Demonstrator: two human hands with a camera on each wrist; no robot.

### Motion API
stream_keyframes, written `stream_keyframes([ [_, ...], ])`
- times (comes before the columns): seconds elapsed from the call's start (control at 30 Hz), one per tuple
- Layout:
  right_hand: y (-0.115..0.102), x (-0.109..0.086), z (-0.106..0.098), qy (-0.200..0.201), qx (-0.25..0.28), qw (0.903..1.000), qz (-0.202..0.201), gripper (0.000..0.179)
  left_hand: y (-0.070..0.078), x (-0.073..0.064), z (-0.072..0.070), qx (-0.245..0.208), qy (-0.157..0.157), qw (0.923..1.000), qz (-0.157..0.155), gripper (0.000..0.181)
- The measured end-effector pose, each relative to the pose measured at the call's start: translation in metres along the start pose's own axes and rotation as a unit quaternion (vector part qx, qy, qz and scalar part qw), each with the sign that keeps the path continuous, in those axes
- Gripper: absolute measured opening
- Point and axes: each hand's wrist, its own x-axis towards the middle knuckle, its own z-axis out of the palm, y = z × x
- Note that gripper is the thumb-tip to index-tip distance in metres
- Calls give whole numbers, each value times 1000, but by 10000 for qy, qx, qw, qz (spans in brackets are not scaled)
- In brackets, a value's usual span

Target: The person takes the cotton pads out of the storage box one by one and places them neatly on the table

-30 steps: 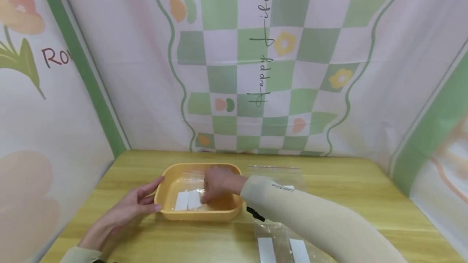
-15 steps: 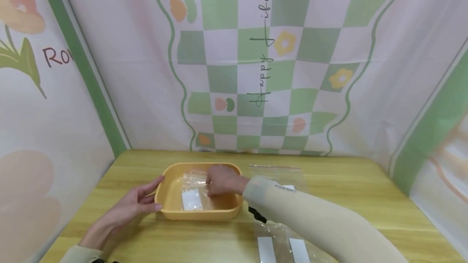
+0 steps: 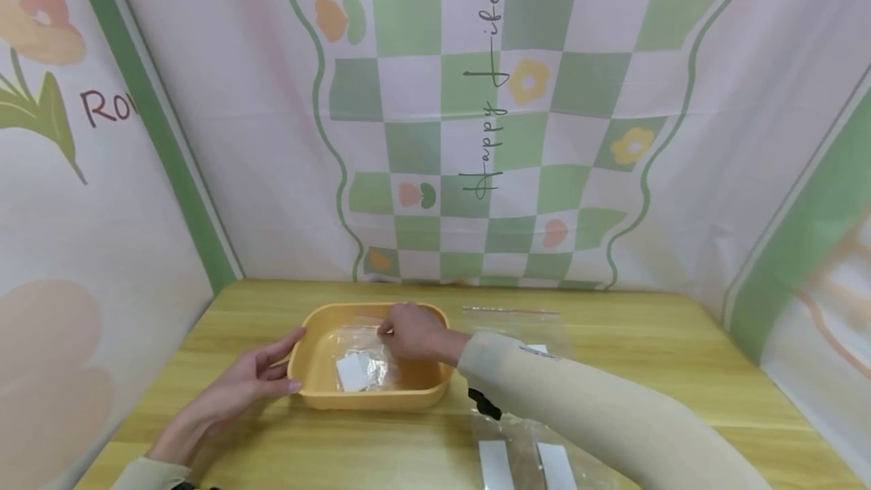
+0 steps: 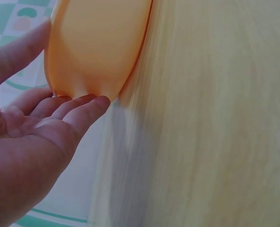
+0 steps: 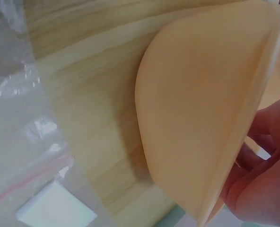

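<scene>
A yellow plastic basin [image 3: 370,401] stands on the table. Inside it lie small clear zip bags [image 3: 377,369], one showing a white label [image 3: 352,372]. My right hand [image 3: 415,333] reaches over the basin's right part and pinches the top of a clear zip bag between thumb and fingers. In the right wrist view the basin's wall [image 5: 192,94] hides part of that hand's fingertips and the bag. At the basin's left end my left hand [image 3: 255,373] rests with its fingers spread, fingertips touching the outer wall [image 4: 97,52] in the left wrist view.
Right of the basin lie larger clear zip bags [image 3: 517,445] with white labels, partly under the right sleeve [image 3: 585,399]. One more bag top with a red seal line [image 3: 510,311] lies behind the arm. A patterned cloth [image 3: 469,112] hangs behind the wooden table [image 3: 633,339].
The right hand has drawn slightly toward the back of the basin. The bags under it have shifted: two white labels showed side by side, now one tilted label does. The left hand stays put.
</scene>
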Motion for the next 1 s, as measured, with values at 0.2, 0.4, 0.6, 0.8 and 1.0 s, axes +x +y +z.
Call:
stream_keyframes([
  [0.2,-10,-2,0,119,1290,9912,257,28,1,-1,0,5,-44,10000,45,91],
  [0.4,-21,-2,4,25,3442,9370,605,49,0,0,0,21,-69,10000,44,91],
  [0.6,-30,-6,7,-115,4532,8843,1117,62,0,1,0,58,-50,10000,28,92],
  [0.8,-32,-7,3,-162,4277,8951,1251,74,0,1,0,134,-35,9999,54,92],
  [1.0,-30,-7,-3,-299,4418,8897,1113,85,-1,0,-1,107,-79,9998,111,91],
])
